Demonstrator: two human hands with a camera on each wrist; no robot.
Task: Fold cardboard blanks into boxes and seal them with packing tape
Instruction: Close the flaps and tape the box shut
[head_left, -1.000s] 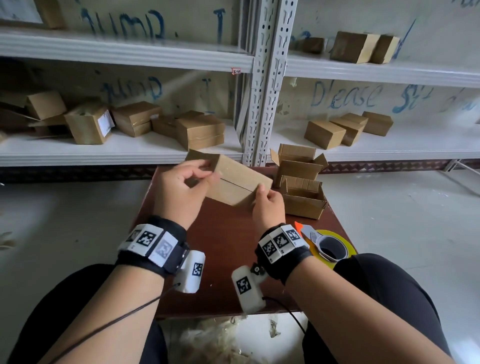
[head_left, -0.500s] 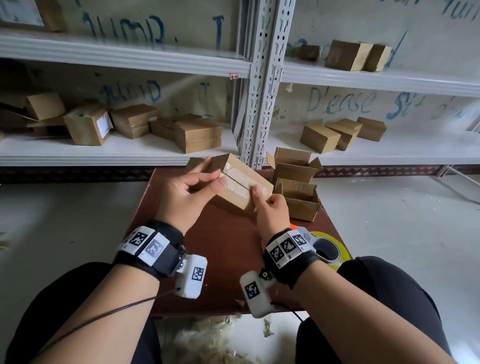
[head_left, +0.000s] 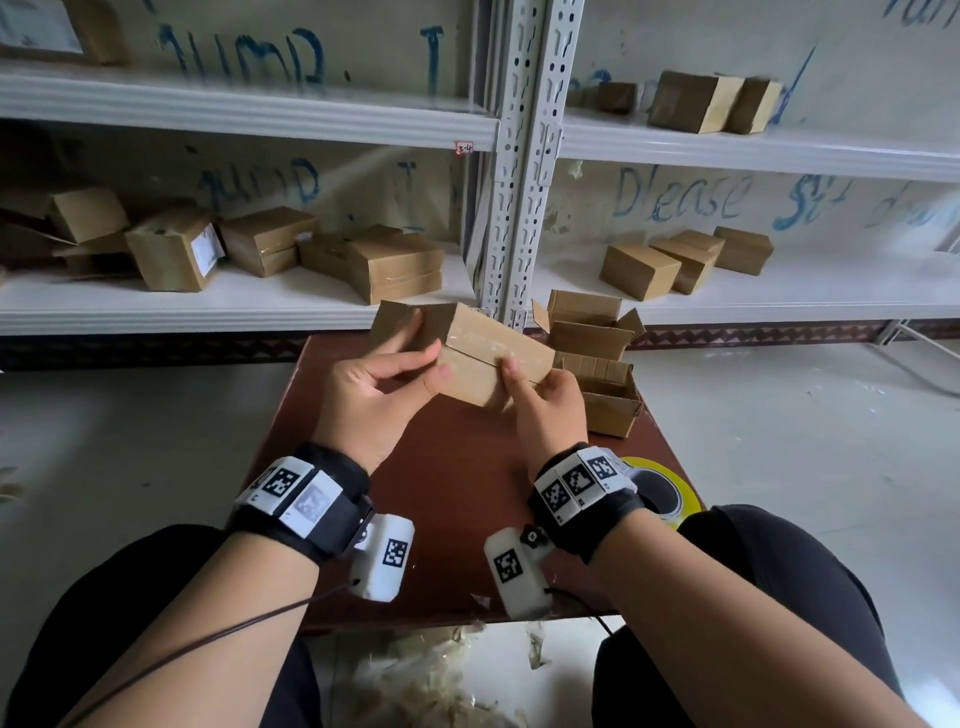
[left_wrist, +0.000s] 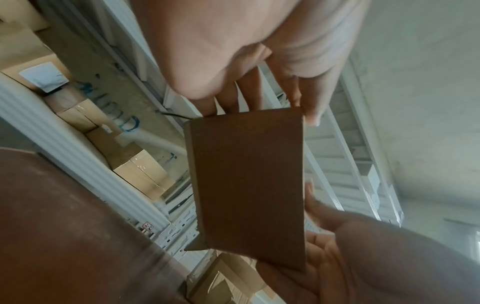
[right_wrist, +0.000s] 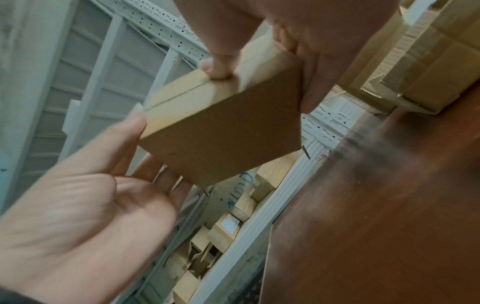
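I hold a small brown cardboard box (head_left: 491, 358) above the table, its closed flaps and glossy taped seam turned toward me. My left hand (head_left: 374, 395) pinches the box's left end, thumb on the taped face and fingers behind. My right hand (head_left: 550, 410) grips the right end with its thumb pressed on the seam. In the left wrist view the box (left_wrist: 249, 185) shows a plain side, with my left hand (left_wrist: 259, 61) above it. The right wrist view shows the box (right_wrist: 223, 139) and my right hand's thumb on the seam. A yellow tape roll (head_left: 675, 493) lies behind my right wrist.
Two open-topped boxes (head_left: 587, 332) (head_left: 613, 400) stand on the brown table (head_left: 467, 509) just right of the held box. White shelves (head_left: 249, 306) behind hold several finished boxes. Scraps of tape litter the floor (head_left: 436, 675) at the table's near edge.
The box has been tipped so that its taped seam faces me. My right thumb has slid onto the seam and my left thumb has moved onto the taped face.
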